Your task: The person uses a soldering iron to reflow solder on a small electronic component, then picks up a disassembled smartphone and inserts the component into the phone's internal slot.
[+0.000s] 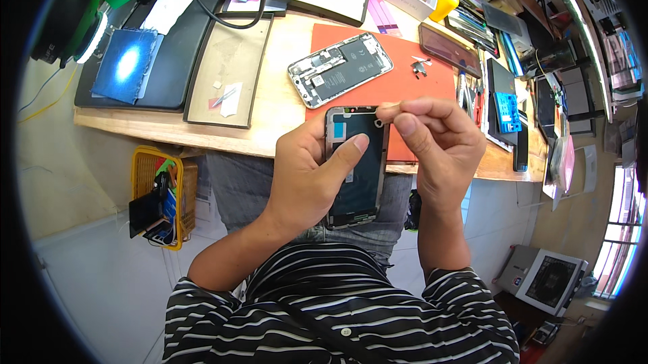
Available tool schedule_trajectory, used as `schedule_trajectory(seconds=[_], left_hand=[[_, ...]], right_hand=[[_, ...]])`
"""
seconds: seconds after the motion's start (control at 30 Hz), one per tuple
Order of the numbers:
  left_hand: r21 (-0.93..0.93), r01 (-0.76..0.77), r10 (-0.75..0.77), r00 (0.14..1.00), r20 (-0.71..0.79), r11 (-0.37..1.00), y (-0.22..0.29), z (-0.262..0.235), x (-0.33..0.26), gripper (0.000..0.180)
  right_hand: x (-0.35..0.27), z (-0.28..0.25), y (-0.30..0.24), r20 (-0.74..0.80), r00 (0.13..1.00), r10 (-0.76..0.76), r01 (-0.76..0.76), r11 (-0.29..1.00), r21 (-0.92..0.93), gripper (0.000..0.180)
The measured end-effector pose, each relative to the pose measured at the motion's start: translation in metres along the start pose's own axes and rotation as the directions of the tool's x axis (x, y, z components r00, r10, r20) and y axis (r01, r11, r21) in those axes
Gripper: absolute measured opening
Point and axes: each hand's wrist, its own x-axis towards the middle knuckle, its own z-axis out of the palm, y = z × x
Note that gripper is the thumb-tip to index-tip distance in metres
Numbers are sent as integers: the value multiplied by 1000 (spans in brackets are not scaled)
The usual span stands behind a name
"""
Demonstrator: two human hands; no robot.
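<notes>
Left hand [307,175] grips the phone screen panel [356,168], right hand [432,134] pinches something tiny at its 1 o'clock corner; a slip could tear it or drop the panel off the worktop [283,114].

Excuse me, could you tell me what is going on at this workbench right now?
A person seated at a wooden workbench holds a detached phone screen panel in the left hand, inner side up, thumb pressed on it. The right hand pinches at the panel's top edge; whatever the fingertips grip is too small to tell. On the orange mat behind lies an opened phone body, its insides exposed, with a few small loose parts beside it.
</notes>
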Motion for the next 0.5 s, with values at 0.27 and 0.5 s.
schedule_trajectory(seconds=[0.27,0.5], left_hand=[[-210,31,-26,999,25,977,19,14,-5,22],[-99,-27,26,1000,-8,995,15,14,-6,18]], right_hand=[[-4,-15,14,59,961,-271,277,935,-223,27],[-7,-11,11,83,951,-296,308,906,-290,28]])
